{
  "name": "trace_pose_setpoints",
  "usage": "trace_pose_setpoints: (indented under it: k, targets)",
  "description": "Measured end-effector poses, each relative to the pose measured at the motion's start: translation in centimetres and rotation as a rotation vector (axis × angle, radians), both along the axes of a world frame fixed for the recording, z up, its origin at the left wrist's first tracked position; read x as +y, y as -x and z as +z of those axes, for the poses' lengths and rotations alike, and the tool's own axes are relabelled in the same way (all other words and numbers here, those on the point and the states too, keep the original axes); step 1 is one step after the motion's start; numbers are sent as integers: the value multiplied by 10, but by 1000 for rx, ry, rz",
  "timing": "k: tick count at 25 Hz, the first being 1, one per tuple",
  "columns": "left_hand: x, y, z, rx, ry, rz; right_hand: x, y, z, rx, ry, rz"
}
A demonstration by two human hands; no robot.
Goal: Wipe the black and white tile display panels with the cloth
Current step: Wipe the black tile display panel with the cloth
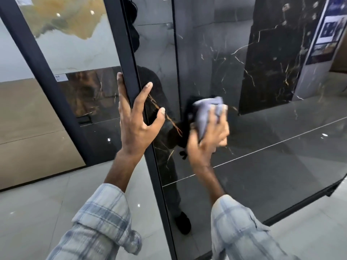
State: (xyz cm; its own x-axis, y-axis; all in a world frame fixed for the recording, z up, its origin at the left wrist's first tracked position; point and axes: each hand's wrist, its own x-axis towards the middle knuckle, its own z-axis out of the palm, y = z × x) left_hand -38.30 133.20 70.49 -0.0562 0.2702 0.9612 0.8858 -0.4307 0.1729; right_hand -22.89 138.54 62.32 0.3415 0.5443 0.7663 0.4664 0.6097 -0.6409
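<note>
Your left hand straddles the black frame, fingers spread with their tips on the gloss, where they may leave fresh smears; your right hand pinches the bunched cloth against the black panel; loosen your hold and it could swing toward the white panel.

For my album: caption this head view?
Right hand wipes black panel with cloth; left hand grips its frame.
</note>
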Motion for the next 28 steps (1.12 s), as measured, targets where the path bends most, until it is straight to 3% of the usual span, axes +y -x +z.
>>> trace_pose_setpoints:
  k: [1, 2, 3, 6, 7, 8, 10, 11, 12, 15, 16, 19, 20, 21, 24, 25, 28]
  targets:
    - [-1, 0, 0, 12, 0, 16, 0, -7, -1, -275, -188, 33]
    - [-2, 0, 1, 23, 6, 39, 8, -22, 11, -429, -326, 58]
    - [-4, 0, 3, 27, 16, 61, 19, -38, 25, -418, -359, 32]
    - [-7, -3, 19, 15, 14, 101, 37, -46, 74, 212, 110, -49]
    - [-7, -4, 26, 16, 5, 116, 27, -37, 84, 228, 184, -75]
    - [-7, -6, 34, 27, -11, 137, 19, -26, 84, 58, 85, -104]
    - [-7, -8, 51, 83, -51, 197, 17, -24, 62, -470, -322, -63]
    - [-8, -9, 60, 122, -70, 229, 24, -34, 62, -602, -459, -46]
    - [-8, -10, 68, 156, -84, 250, 33, -43, 70, -582, -496, -53]
    - [-5, -8, 94, 173, -106, 276, 36, -39, 104, -65, -143, -101]
    - [-4, -7, 99, 167, -107, 281, 29, -30, 113, -16, -108, -100]
    - [-2, -2, 102, 196, -115, 280, 33, -27, 109, -502, -570, -51]
    - [-2, 0, 100, 211, -117, 282, 43, -38, 120, -581, -673, -51]
    - [-1, 1, 98, 220, -118, 289, 53, -48, 134, -515, -652, -68]
    - [0, 4, 98, 238, -122, 321, 54, -45, 184, 41, -227, -72]
    - [0, 4, 101, 244, -121, 328, 47, -37, 193, 6, -240, -98]
    - [-3, 3, 118, 271, -150, 342, 55, -39, 191, -609, -765, -84]
